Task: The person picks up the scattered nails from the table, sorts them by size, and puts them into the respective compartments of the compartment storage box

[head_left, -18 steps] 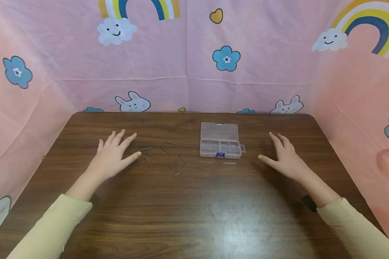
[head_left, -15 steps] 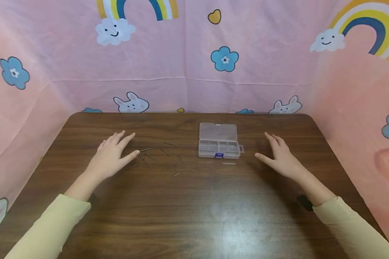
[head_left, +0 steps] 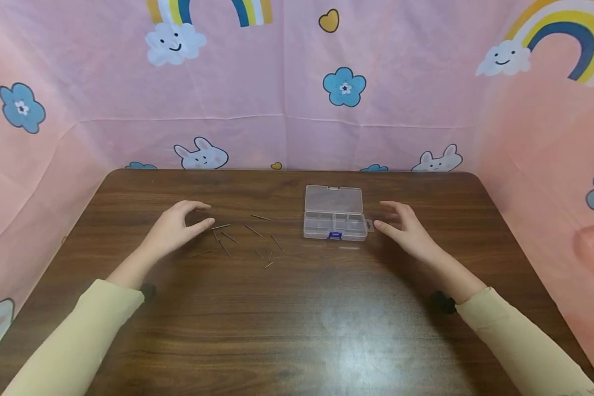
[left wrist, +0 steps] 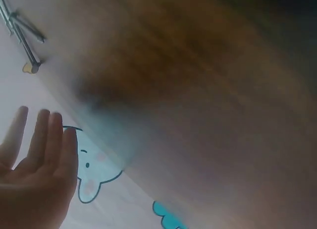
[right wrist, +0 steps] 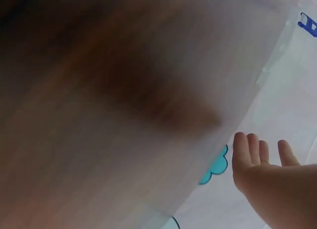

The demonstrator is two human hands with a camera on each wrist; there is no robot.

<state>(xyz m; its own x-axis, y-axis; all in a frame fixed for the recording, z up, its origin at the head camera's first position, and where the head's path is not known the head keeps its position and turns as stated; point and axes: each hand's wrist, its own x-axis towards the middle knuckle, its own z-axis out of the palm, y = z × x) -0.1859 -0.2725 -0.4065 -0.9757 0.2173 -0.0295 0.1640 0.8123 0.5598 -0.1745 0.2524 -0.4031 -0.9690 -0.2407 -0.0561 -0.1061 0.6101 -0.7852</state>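
Note:
Several thin metal nails point(head_left: 253, 230) lie scattered left of the middle of the table; some also show at the top left of the left wrist view. My left hand point(head_left: 175, 225) hovers at their left side, thumb tip close to one nail point(head_left: 221, 226), holding nothing. A clear plastic compartment box point(head_left: 335, 226) stands right of the nails, its lid point(head_left: 334, 199) tipped back and a blue latch point(head_left: 335, 235) at its front. Beside the box's hanging tab, my right hand point(head_left: 408, 231) is held with fingers loosely bent and nothing in them. Whether it touches the tab, I cannot tell.
The brown wooden table point(head_left: 297, 319) has rounded back corners. A small clear strip point(head_left: 350, 248) lies just in front of the box. Pink printed cloth point(head_left: 257, 93) hangs behind the table and along both sides.
My right hand has moved left, up to the box's tab. My left hand's spread fingers have drawn together, showing more of the nail below it. Nails and box stay put.

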